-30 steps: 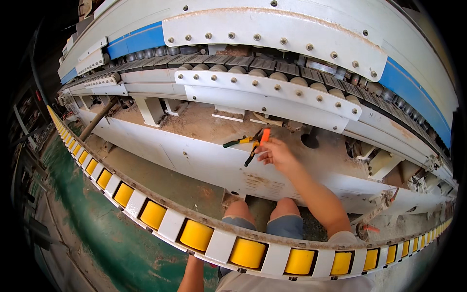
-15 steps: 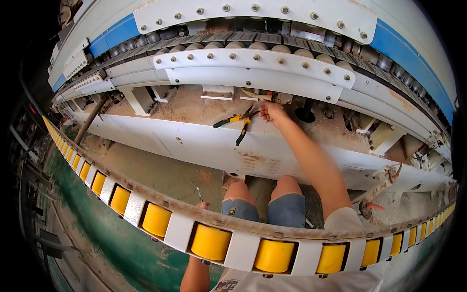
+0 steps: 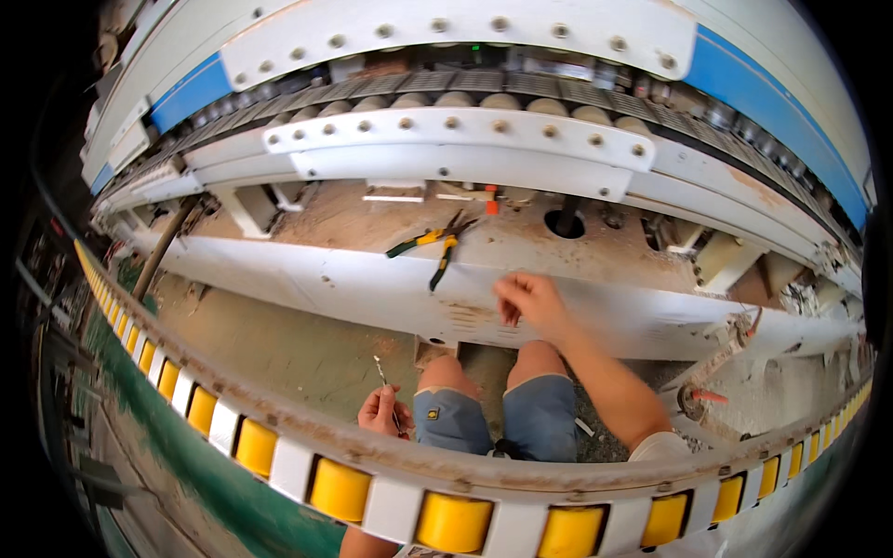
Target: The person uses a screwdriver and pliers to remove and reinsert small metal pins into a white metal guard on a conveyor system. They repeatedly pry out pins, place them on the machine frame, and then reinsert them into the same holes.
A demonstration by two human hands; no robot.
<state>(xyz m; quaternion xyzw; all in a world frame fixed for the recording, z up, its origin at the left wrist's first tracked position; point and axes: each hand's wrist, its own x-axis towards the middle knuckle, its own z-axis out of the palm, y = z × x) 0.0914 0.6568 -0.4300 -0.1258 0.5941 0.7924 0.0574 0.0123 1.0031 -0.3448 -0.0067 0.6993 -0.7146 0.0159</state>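
Note:
My left hand (image 3: 379, 411), low and left of my knees, is closed round a thin rod with a spiral tip (image 3: 379, 368) that points upward. My right hand (image 3: 528, 302) hangs in front of the white machine panel (image 3: 372, 288), below the dusty ledge. Its fingers are curled together; whether anything small is between them is hidden. A pair of pliers (image 3: 450, 244) with yellow and dark handles lies spread on the ledge, left of and above my right hand. Beyond it, a small orange-red piece (image 3: 491, 199) sits under the conveyor.
A curved rail with yellow rollers (image 3: 454, 521) crosses between me and the machine, over my arms. Above the ledge runs a conveyor with a bolted white plate (image 3: 474, 130). A dark post (image 3: 566, 219) enters a round hole in the ledge. A lever with a red tip (image 3: 709, 396) stands at the right.
My right hand has come away from the ledge near the orange-red piece, down and toward me. My left hand with the rod has risen into fuller view. The pliers remain on the ledge.

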